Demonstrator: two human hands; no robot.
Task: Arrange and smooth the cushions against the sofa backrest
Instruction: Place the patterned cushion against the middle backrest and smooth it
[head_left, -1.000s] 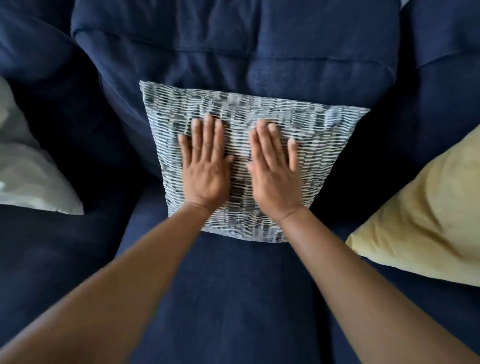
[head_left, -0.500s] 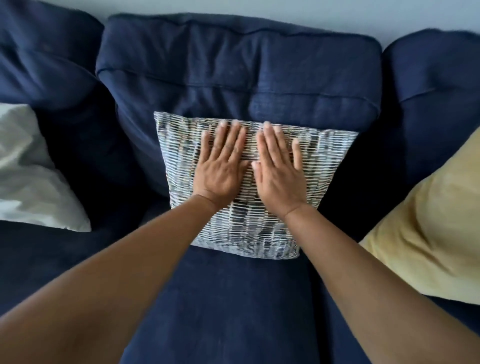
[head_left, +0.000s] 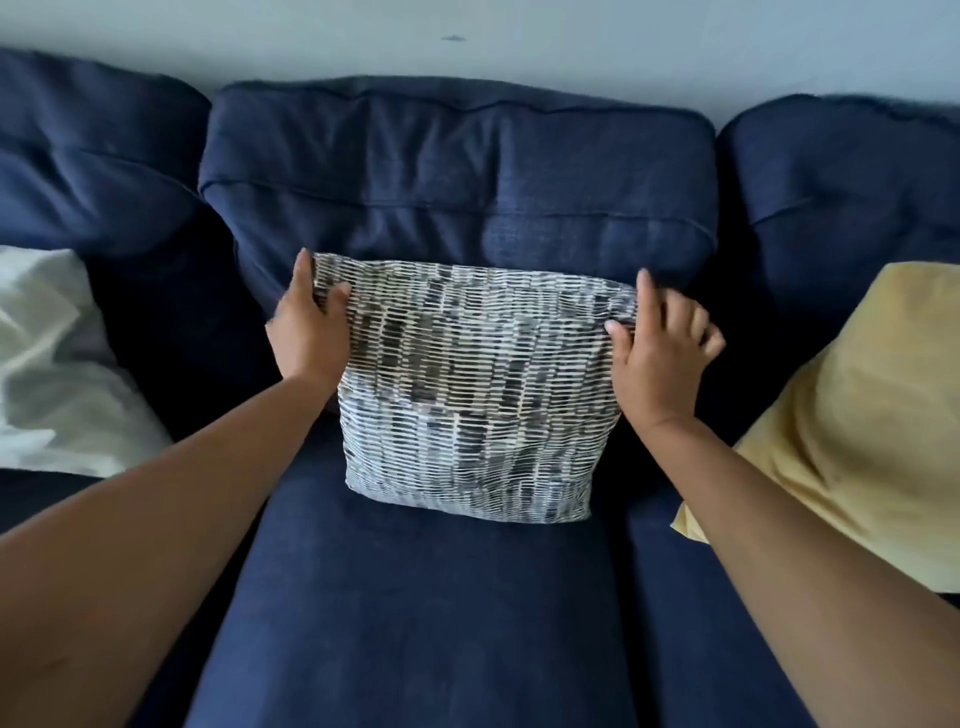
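Observation:
A grey-and-white patterned cushion (head_left: 472, 395) leans against the middle navy backrest (head_left: 457, 171) of the sofa, its lower edge on the seat. My left hand (head_left: 306, 322) pinches the cushion's upper left corner between thumb and fingers. My right hand (head_left: 660, 348) holds the upper right corner, thumb on the front face, fingers curled behind the edge. Both forearms reach in from the bottom of the view.
A white cushion (head_left: 57, 364) lies at the left against the left backrest. A yellow cushion (head_left: 852, 415) leans at the right. The navy seat cushion (head_left: 426, 613) stretches toward me. A pale wall (head_left: 467, 36) runs behind the sofa.
My hands left the middle of the patterned cushion, where they lay flat side by side, and moved apart to grip its two upper corners. The view tilted up, showing the wall.

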